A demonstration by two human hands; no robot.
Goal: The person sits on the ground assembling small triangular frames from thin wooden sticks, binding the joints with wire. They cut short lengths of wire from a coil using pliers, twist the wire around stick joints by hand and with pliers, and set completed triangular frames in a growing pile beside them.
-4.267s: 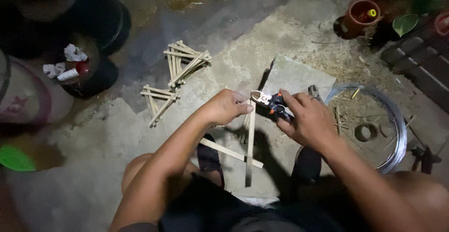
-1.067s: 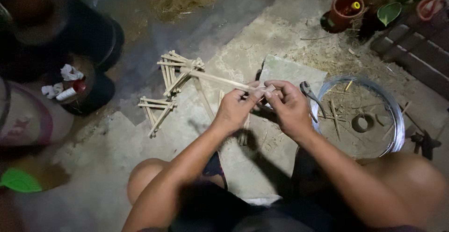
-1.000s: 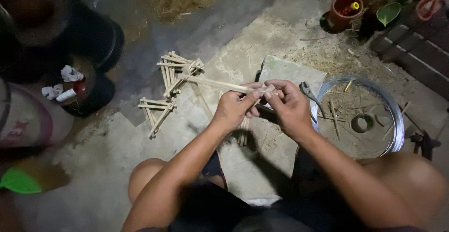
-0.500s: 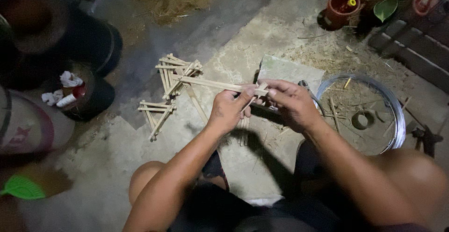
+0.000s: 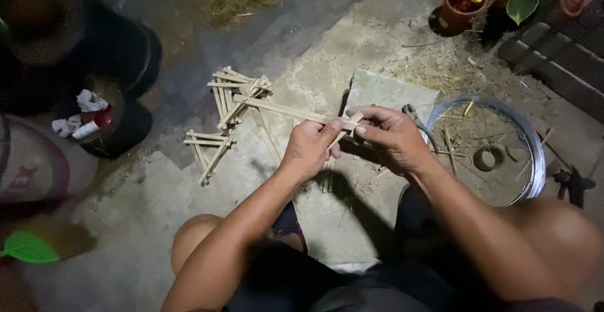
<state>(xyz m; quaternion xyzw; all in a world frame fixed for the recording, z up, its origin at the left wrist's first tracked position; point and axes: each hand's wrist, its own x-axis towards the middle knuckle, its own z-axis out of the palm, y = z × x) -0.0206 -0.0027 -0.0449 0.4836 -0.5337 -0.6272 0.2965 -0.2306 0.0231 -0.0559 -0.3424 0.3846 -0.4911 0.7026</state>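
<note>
Above concrete, both hands [image 5: 352,139] pinch crossed bamboo sticks [image 5: 283,109].

I see pale matt wooden sticks [image 5: 286,110], a shiny metal hoop [image 5: 535,154] at three o'clock, and rough concrete floor [image 5: 126,224].

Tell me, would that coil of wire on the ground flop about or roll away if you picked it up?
The coil of wire lies flat in a neat round hoop, so it probably keeps its shape but springs a little when lifted. Lying flat, it seems unlikely to roll. Its many shiny turns suggest it is rather heavy for its thinness.
</note>
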